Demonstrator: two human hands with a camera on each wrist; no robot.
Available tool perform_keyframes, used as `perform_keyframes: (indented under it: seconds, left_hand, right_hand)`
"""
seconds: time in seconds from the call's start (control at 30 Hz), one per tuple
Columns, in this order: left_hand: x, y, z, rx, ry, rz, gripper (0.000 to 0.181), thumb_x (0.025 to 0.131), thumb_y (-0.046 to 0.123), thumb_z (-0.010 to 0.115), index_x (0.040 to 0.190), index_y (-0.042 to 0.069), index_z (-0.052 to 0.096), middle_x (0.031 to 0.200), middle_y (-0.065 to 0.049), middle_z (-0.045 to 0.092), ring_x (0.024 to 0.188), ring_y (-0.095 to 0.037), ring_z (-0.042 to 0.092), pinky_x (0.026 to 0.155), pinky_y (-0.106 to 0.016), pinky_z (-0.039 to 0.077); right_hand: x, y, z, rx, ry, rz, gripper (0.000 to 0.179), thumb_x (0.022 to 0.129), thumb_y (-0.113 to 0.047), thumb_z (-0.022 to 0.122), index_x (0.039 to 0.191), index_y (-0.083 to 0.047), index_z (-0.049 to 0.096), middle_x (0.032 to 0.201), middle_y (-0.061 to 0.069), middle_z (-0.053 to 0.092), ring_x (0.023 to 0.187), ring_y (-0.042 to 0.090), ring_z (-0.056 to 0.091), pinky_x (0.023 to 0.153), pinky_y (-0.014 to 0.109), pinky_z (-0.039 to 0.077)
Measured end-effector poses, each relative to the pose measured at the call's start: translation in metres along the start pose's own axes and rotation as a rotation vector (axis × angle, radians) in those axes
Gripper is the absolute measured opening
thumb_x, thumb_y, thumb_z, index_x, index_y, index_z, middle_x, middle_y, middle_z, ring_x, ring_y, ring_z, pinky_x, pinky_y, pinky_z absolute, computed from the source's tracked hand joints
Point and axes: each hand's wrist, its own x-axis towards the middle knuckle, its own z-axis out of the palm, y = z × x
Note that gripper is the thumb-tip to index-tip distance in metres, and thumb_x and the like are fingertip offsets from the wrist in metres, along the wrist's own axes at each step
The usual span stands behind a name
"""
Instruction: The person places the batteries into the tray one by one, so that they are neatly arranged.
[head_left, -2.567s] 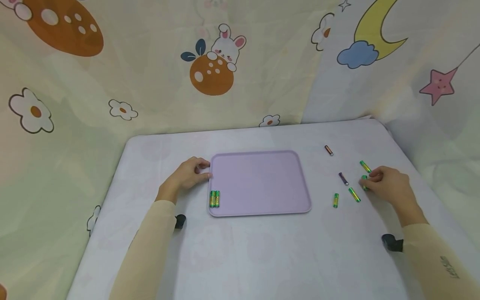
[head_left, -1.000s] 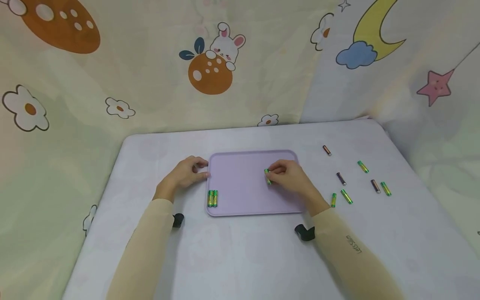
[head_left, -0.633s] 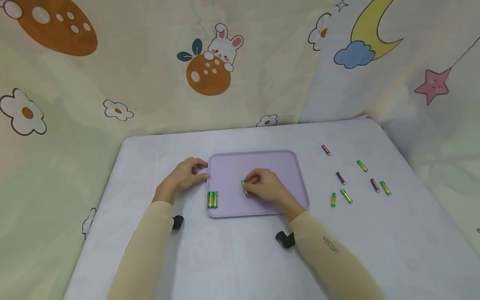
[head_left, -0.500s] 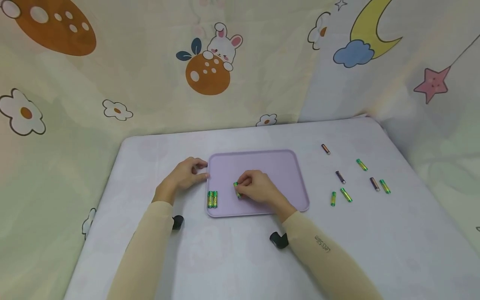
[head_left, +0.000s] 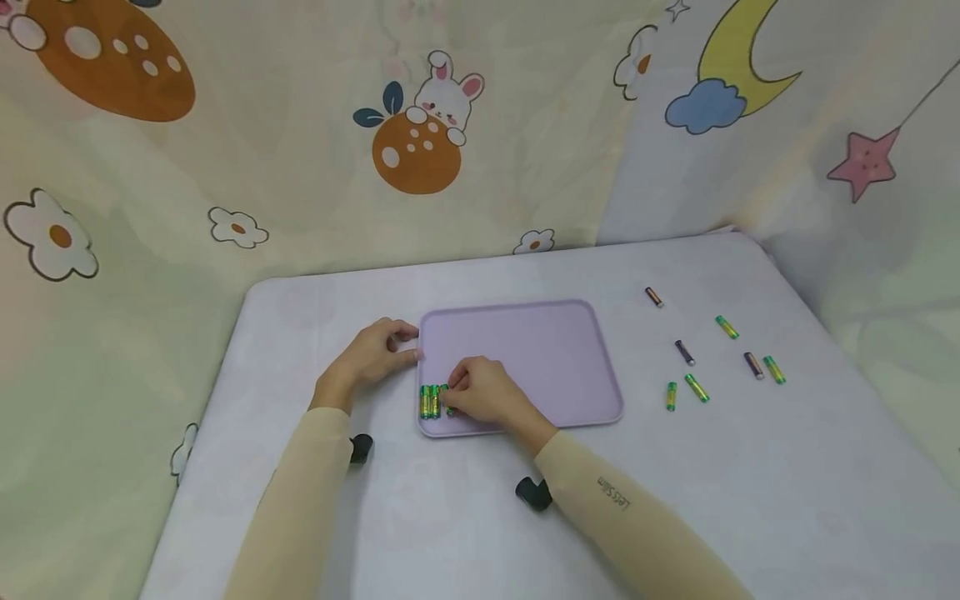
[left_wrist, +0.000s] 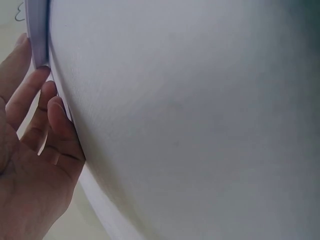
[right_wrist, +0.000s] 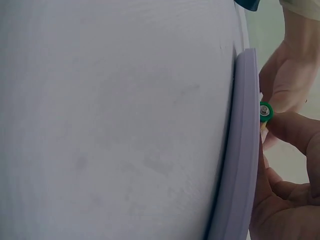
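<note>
The right hand (head_left: pixel 483 390) pinches one green battery (head_left: pixel 450 411) between thumb and fingers, at the near left part of the purple tray (head_left: pixel 540 350); in the head view the fingers cover a part of it. Just to the left of this battery, two parallel batteries (head_left: pixel 435 402), also green, lie side by side on the tray, next to its left rim. The left hand (head_left: pixel 371 354) has its fingers relaxed, and thumb and fingertips touch the tray's left edge. On the white worktop (head_left: pixel 450 517), to the right of the tray, four loose green batteries (head_left: pixel 697 387) and three dark batteries (head_left: pixel 684 352) lie scattered.
</note>
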Motion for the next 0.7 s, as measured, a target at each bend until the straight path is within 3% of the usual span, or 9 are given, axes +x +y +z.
perform_keyframes:
  seconds: [0.47,0.7]
  left_hand:
    - [0.0,0.003,0.0,0.008,0.001,-0.017,0.048,0.094,0.033,0.076,0.137,0.014,0.063,0.126,-0.008,0.06,0.108,-0.028,0.053,0.093,-0.044,0.044]
    - [-0.001,0.003,-0.001,0.01,-0.005,-0.041,0.049,0.094,0.035,0.075,0.137,0.014,0.063,0.128,-0.008,0.06,0.109,-0.028,0.052,0.094,-0.045,0.044]
  right_hand:
    - [0.0,0.001,-0.006,-0.106,0.05,-0.012,0.019,0.092,-0.029,0.075,0.096,-0.011,0.069,0.08,-0.005,0.068,0.076,0.011,0.062,0.07,0.028,0.051]
    - [-0.002,0.013,-0.021,0.028,0.005,0.041,0.02,0.096,-0.03,0.072,0.097,-0.01,0.068,0.076,-0.001,0.07,0.07,0.012,0.068,0.069,0.028,0.051]
